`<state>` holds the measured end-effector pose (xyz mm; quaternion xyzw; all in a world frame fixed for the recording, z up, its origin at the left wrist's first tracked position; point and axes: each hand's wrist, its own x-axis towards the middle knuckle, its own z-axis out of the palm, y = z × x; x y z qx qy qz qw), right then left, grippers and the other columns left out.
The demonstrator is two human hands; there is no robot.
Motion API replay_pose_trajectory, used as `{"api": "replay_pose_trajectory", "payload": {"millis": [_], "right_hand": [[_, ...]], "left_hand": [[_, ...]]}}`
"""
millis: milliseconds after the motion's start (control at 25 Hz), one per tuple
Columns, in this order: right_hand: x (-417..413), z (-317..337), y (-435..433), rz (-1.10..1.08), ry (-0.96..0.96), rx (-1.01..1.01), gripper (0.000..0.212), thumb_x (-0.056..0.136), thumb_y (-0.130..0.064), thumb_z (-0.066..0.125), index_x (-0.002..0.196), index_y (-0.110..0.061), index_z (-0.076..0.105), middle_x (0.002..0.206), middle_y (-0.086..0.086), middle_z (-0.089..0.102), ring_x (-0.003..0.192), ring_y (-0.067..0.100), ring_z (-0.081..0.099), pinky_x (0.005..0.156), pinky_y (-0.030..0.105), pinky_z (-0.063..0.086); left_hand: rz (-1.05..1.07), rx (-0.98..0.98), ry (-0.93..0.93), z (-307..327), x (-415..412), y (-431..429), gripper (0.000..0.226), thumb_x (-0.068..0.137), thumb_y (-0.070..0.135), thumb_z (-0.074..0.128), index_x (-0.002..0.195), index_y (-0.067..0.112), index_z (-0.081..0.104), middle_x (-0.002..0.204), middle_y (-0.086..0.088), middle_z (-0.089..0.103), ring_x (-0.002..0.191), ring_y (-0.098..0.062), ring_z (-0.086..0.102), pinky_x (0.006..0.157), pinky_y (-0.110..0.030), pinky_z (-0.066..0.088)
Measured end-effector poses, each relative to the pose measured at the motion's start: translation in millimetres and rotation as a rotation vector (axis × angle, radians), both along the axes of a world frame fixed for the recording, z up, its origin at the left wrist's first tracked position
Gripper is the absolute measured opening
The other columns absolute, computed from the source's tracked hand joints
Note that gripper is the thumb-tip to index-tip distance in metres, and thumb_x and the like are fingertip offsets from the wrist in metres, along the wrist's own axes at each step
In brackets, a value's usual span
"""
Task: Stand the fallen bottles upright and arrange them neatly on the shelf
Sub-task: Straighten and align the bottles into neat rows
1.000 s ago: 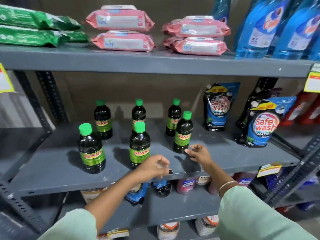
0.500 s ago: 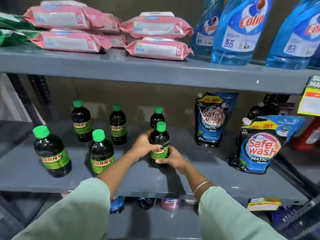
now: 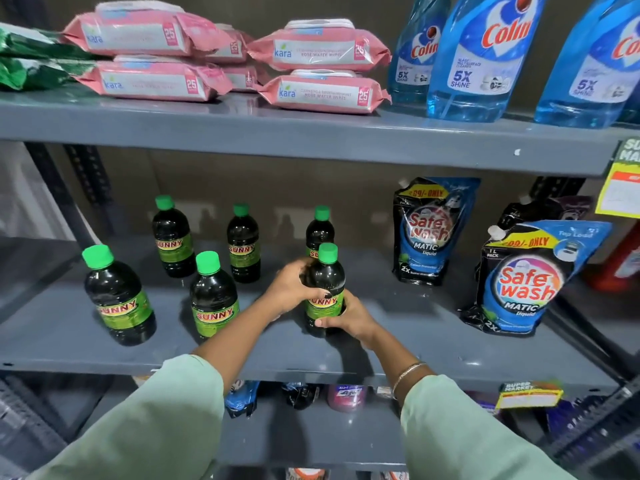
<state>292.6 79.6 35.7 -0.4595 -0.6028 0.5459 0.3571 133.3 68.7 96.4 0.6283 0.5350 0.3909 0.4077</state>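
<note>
Several dark Sunny bottles with green caps stand upright on the grey middle shelf [image 3: 398, 355]. Three form a back row: left [image 3: 172, 237], middle [image 3: 243, 244], right [image 3: 319, 230]. Two stand in front at the left [image 3: 117, 299] and centre [image 3: 213, 297]. A front right bottle [image 3: 325, 285] stands upright between both hands. My left hand [image 3: 292, 287] wraps its left side and my right hand [image 3: 348, 315] holds its lower right side. The bottle hides part of the back right one.
Two Safe Wash pouches [image 3: 431, 230] [image 3: 523, 278] stand to the right on the same shelf. The upper shelf carries pink wipe packs [image 3: 322, 46] and blue Colin bottles [image 3: 485, 57]. Price tags [image 3: 528, 394] hang on the shelf edges. More products sit on a lower shelf.
Both hands went from the shelf's front edge to the front right bottle and now grip it. The view has moved closer and to the right.
</note>
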Motion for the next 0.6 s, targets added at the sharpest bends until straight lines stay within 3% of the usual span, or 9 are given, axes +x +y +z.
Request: {"api": "replay_pose_trajectory", "payload": {"millis": [240, 440, 600], "right_hand": [[-6, -1, -29, -0.016, -0.032, 0.009, 0.058, 0.063, 0.01, 0.075, 0.111, -0.011, 0.051, 0.099, 0.007, 0.063, 0.086, 0.015, 0.061, 0.069, 0.013, 0.053], [-9, -4, -38, -0.035, -0.036, 0.008, 0.054, 0.062, 0.008, 0.077, 0.104, -0.018, 0.053, 0.104, 0.009, 0.064, 0.092, 0.019, 0.061, 0.076, 0.019, 0.053], [-9, -2, -41, -0.05, -0.048, 0.005, 0.052, 0.064, 0.008, 0.076, 0.104, -0.017, 0.052, 0.104, 0.009, 0.063, 0.092, 0.019, 0.06, 0.073, 0.016, 0.054]], "left_hand": [[-0.035, 0.029, 0.038, -1, -8, -24, 0.048, 0.056, 0.008, 0.08, 0.09, 0.031, 0.055, 0.104, -0.007, 0.068, 0.1, -0.023, 0.062, 0.094, -0.046, 0.047], [-0.057, 0.041, 0.039, -2, -10, -31, 0.047, 0.06, 0.003, 0.078, 0.096, 0.022, 0.055, 0.105, -0.007, 0.067, 0.1, -0.022, 0.061, 0.094, -0.044, 0.047], [-0.065, 0.063, 0.045, -2, -10, -33, 0.048, 0.061, 0.005, 0.079, 0.101, 0.019, 0.055, 0.107, -0.009, 0.067, 0.1, -0.023, 0.06, 0.092, -0.04, 0.047]]}}
